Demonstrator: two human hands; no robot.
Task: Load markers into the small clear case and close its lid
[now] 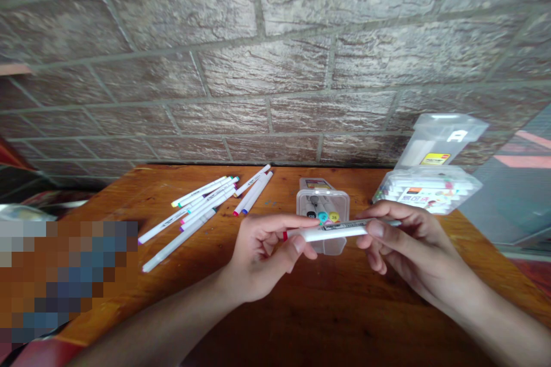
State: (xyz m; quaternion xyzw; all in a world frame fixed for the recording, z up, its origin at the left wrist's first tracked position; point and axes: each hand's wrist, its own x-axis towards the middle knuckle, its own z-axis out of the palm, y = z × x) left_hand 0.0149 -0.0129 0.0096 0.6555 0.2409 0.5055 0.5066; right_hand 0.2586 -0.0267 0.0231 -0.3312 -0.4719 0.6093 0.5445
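A white marker pen point(340, 231) lies level between my two hands above the wooden table. My left hand point(269, 249) pinches its left end between thumb and fingers, where a bit of red shows. The thumb and fingers of my right hand point(407, 241) close on the pen's other end. Just behind the pen stands a small clear plastic box point(302, 205) with several markers inside. Their round coloured ends, black, teal and yellow among them, face me. My hands and the pen partly cover the box's front.
Several loose white markers point(202, 206) with coloured ends lie on the table point(172, 292) to the left. At the back right stands a larger clear case point(430, 192), its lid point(426, 143) raised. A brick-patterned wall point(267, 69) rises behind the table.
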